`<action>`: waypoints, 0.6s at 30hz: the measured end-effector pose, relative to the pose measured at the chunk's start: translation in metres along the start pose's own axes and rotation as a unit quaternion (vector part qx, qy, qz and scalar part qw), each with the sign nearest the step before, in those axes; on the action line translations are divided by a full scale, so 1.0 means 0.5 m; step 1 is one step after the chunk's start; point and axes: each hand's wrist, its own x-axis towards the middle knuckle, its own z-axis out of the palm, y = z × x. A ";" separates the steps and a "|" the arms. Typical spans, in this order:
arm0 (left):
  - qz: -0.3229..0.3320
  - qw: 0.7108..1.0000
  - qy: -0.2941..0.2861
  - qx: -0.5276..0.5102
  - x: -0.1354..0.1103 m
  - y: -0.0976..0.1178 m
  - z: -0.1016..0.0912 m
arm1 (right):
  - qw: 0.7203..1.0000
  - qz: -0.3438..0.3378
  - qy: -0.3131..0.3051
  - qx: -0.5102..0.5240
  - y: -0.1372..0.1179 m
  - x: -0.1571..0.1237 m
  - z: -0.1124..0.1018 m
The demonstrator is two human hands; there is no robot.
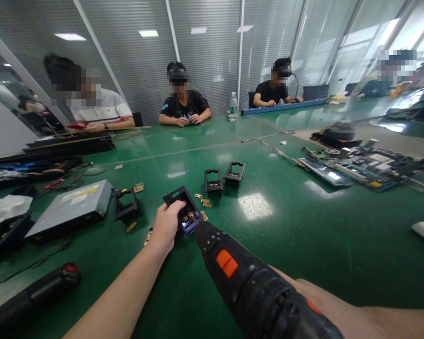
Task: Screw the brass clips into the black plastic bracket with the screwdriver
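Observation:
My left hand point(167, 225) is closed on a black plastic frame point(178, 194), thumb inside its opening. Small brass parts point(190, 216) sit in the frame's lower end, beside a bluish-purple edge. A black power drill point(247, 278) with an orange switch slants across the foreground, its bit reaching those brass parts. Behind it shows part of my right hand point(313, 296), wrapped round the drill with the fingers mostly hidden. Loose brass plates point(205, 201) lie just beyond the held frame. Two similar black frames point(213, 181) stand farther back, and another black frame point(126, 205) is to the left.
A grey metal drive box point(70, 209) and a black cylindrical tool with a red end point(35, 296) lie at left. Circuit boards point(378, 165) occupy the right side of the green table point(297, 226). Several people sit beyond, near a water bottle point(232, 106).

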 end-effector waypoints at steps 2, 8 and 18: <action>0.000 1.000 -0.003 0.002 0.001 -0.001 -0.001 | 0.999 -0.017 0.016 0.031 0.002 -0.004 0.005; 0.006 1.000 -0.002 0.000 0.001 -0.004 -0.003 | 0.995 -0.049 0.043 0.073 0.015 -0.002 0.022; 0.009 1.000 0.004 -0.001 0.004 -0.007 -0.002 | 0.986 -0.098 0.076 0.115 0.039 0.003 0.031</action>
